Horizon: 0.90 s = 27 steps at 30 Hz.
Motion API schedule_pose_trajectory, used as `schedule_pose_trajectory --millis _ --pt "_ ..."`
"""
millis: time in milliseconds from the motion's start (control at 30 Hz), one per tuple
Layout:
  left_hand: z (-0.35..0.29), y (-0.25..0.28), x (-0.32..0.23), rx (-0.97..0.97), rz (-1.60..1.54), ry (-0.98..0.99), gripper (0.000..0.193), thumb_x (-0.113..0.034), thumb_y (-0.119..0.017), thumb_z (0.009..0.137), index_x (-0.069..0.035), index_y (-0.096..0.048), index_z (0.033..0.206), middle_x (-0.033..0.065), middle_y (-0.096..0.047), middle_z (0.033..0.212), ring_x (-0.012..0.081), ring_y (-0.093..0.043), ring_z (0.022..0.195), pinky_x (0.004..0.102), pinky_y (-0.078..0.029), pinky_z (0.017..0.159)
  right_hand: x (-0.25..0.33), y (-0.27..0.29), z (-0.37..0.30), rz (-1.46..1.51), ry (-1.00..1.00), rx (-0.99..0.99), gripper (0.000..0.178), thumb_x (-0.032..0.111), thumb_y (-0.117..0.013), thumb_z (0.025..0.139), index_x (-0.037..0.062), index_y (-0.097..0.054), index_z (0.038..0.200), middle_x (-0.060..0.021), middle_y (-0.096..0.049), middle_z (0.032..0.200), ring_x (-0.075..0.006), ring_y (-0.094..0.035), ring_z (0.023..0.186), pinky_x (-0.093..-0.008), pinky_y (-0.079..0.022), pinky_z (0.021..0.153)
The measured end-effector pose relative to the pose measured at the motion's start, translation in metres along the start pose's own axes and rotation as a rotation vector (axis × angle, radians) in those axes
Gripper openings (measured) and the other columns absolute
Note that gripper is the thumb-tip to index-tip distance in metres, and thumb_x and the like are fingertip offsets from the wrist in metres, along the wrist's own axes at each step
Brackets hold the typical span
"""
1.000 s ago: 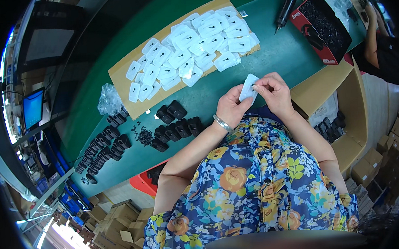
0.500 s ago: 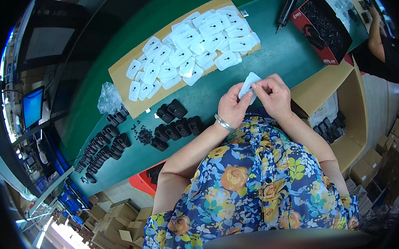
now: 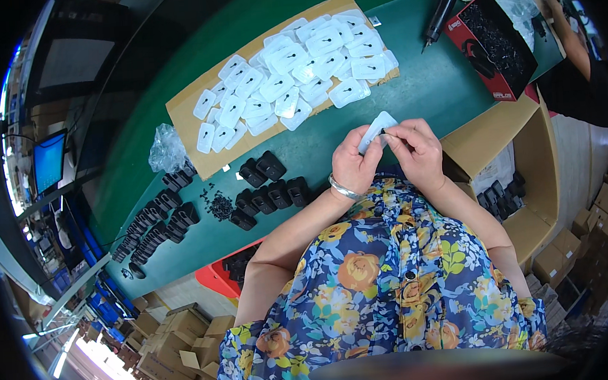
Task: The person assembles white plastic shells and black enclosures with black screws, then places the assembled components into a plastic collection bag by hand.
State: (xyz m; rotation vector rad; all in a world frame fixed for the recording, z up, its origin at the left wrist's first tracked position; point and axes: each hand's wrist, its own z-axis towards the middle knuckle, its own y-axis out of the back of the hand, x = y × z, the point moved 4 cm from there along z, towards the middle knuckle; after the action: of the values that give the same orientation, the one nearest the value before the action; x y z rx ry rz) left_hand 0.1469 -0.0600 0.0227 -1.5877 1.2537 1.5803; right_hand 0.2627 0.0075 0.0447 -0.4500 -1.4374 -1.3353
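Note:
In front of my chest I hold a thin white rounded-corner card with a small black piece near its middle. My left hand pinches the card's left side between thumb and fingers. The thumb and fingers of my right hand are closed at the card's right edge, beside the black piece; the fingertips partly hide what they grip. Beyond my hands, many similar white cards, each with a black mark or piece in its middle, lie heaped on a flat cardboard sheet.
Black plastic housings stand in rows on the green table, around a pile of small black parts. Far right are a power screwdriver and a red box of black bits. An open carton stands at right; another person's arm is beyond.
The card has tilted slightly and shifted a little left. My right fingers have moved off its far edge and bunched near the black piece. At far right, the other person's arm has moved.

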Motion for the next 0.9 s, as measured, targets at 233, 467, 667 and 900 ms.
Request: schedule_pose_trajectory --millis 233,467,667,900 --pt "-0.002 0.002 -0.009 -0.027 0.082 -0.088 0.018 -0.013 -0.056 0.078 -0.003 -0.056 0.093 0.0048 -0.058 0.073 0.0099 -0.052 0.063 0.0235 -0.043 0.056 0.004 0.005 -0.001 0.051 0.005 0.023 0.01 0.004 -0.066 0.068 0.0037 -0.06 0.076 -0.0069 -0.053 0.076 -0.0115 -0.052 0.053 -0.0222 -0.043 0.046" --pt "-0.004 0.0 -0.01 -0.017 0.051 -0.103 0.018 -0.013 -0.057 0.078 -0.003 -0.056 0.093 0.0057 -0.058 0.075 0.0105 -0.053 0.064 0.0237 -0.043 0.056 0.009 0.007 -0.001 0.044 0.009 0.01 0.01 0.003 -0.065 0.068 0.0031 -0.059 0.076 -0.0068 -0.053 0.076 -0.0111 -0.052 0.052 -0.0219 -0.043 0.046" --pt "-0.005 0.0 -0.012 -0.001 0.029 -0.121 0.019 -0.013 -0.055 0.079 -0.002 -0.055 0.095 0.01 -0.059 0.077 0.0174 -0.057 0.064 0.0269 -0.045 0.058 0.009 0.01 0.002 0.034 -0.04 0.03 0.009 0.003 -0.065 0.068 0.0028 -0.059 0.076 -0.0072 -0.053 0.075 -0.0116 -0.051 0.049 -0.0223 -0.042 0.044" --pt "-0.008 -0.001 0.0 0.067 -0.042 -0.022 0.02 -0.011 -0.055 0.08 -0.002 -0.054 0.098 0.0049 -0.058 0.081 0.0103 -0.053 0.07 0.0232 -0.044 0.062 0.009 0.008 0.002 -0.007 -0.021 0.064 0.008 0.006 -0.065 0.068 0.0034 -0.06 0.074 -0.0066 -0.054 0.072 -0.0129 -0.051 0.049 -0.0232 -0.042 0.044"
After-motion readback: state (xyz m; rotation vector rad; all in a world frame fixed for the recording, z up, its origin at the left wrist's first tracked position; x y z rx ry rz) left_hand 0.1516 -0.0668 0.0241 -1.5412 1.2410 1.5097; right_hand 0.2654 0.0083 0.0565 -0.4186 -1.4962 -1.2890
